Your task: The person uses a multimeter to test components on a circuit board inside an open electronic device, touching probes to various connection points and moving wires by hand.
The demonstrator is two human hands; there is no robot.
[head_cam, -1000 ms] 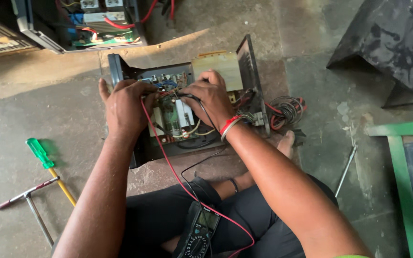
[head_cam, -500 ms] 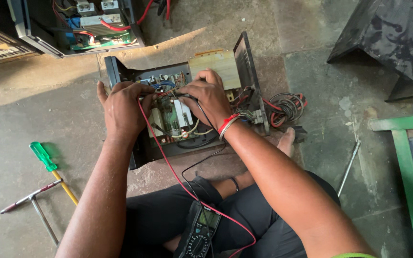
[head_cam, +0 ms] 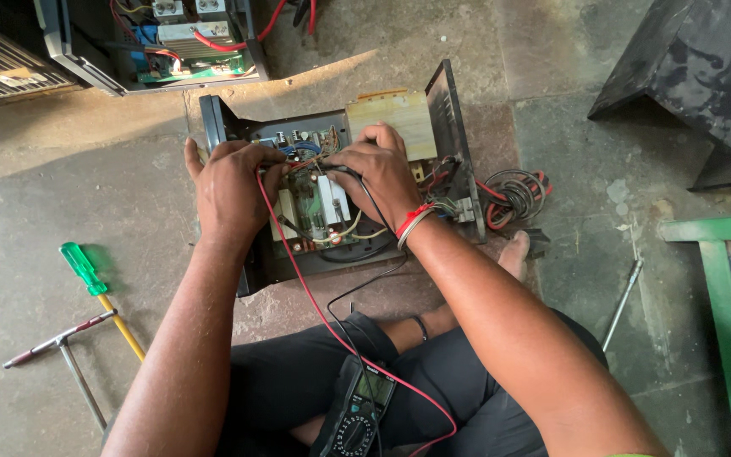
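An opened black electronic unit (head_cam: pixel 446 127) lies on the floor in front of me, its circuit board (head_cam: pixel 315 211) and a pale transformer block (head_cam: pixel 395 114) exposed. My left hand (head_cam: pixel 230 190) grips the red test probe, whose red lead (head_cam: pixel 298 271) runs down to the multimeter (head_cam: pixel 357 415) on my lap. My right hand (head_cam: pixel 378 173) holds the black probe over the board, its black lead (head_cam: pixel 357 288) trailing back to the meter. Both probe tips are hidden among the components.
A green-handled screwdriver (head_cam: pixel 95 283) and a T-handle wrench (head_cam: pixel 61 347) lie at the left. A second opened unit (head_cam: pixel 179 42) sits at the top. A wire bundle (head_cam: pixel 513 195), a thin metal rod (head_cam: pixel 623 300), a green frame (head_cam: pixel 725 322) and a dark metal piece (head_cam: pixel 695 76) are at the right.
Both hands stay on the board with the probes; only the view shifted slightly.
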